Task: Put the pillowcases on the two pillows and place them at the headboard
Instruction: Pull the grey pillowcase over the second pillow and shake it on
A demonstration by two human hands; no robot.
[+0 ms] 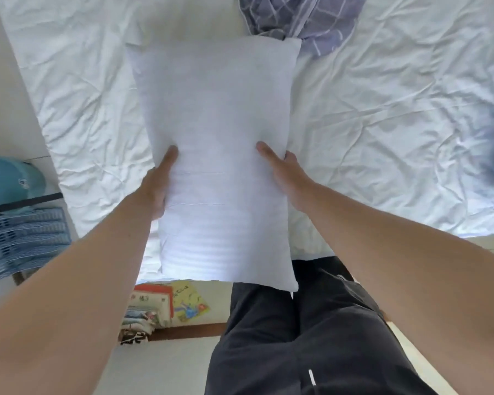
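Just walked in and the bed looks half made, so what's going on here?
A person standing at the edge of the bed holds a bare white pillow lengthwise over the wrinkled white sheet. The left hand grips one long side and the right hand the other, thumbs on top. A crumpled blue checked cloth, possibly a pillowcase, lies on the bed beyond the pillow. No case is on the pillow yet, and no second pillow is clearly in view.
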